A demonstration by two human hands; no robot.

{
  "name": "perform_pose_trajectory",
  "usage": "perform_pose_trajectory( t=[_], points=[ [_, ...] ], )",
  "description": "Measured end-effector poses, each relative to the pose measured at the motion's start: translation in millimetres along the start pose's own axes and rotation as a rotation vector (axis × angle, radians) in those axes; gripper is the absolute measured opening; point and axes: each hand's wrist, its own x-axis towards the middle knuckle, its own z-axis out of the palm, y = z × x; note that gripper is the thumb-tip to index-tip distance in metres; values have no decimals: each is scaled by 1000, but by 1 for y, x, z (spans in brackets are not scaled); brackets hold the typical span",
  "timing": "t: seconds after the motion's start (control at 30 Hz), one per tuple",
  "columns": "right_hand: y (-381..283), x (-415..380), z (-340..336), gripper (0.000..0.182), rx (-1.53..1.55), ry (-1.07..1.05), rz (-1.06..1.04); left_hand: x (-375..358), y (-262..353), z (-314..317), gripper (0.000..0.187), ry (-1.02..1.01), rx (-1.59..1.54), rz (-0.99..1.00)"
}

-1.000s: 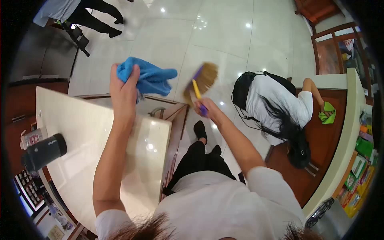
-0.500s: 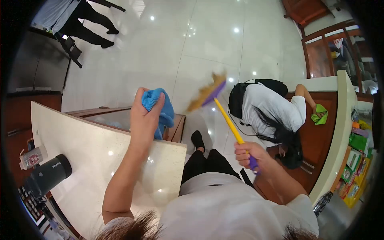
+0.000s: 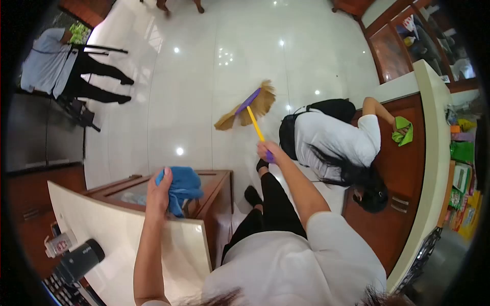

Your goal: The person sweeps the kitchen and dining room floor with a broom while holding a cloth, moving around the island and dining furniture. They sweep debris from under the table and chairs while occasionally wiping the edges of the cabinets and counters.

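Observation:
My right hand [image 3: 269,151] grips the lower end of a broom [image 3: 254,122], its short yellow handle tipped with purple. The broom's tan, fan-shaped bristles [image 3: 264,99] spread out ahead of me over the tiled floor, bound by a purple band. In my left hand [image 3: 159,188] is a bunched blue cloth [image 3: 182,187], held over the edge of the pale countertop [image 3: 184,245]. Part of the cloth hangs down from the fingers beside the brown wooden cabinet.
On my right a crouching person [image 3: 334,140] holds a green cloth [image 3: 403,131] against a brown cabinet door [image 3: 393,168]. Another person [image 3: 66,66] is at the far left by a dark chair. A black tumbler [image 3: 81,260] and a clear cup [image 3: 60,244] stand on the left counter.
My right hand and the broom have moved forward and left, and the bristles now spread wider. My left hand with the blue cloth has shifted left and lower in view.

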Motion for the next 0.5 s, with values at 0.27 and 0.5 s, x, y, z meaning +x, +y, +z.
perform_pose_trajectory(
  t=[0.27, 0.5],
  points=[
    [-131, -189, -34, 28, -1198, 710, -383, 89, 69, 82, 29, -223, 59, -102],
    [-224, -64, -4, 41, -837, 1176, -319, 252, 22, 211, 23, -318, 78, -174]
  ],
)
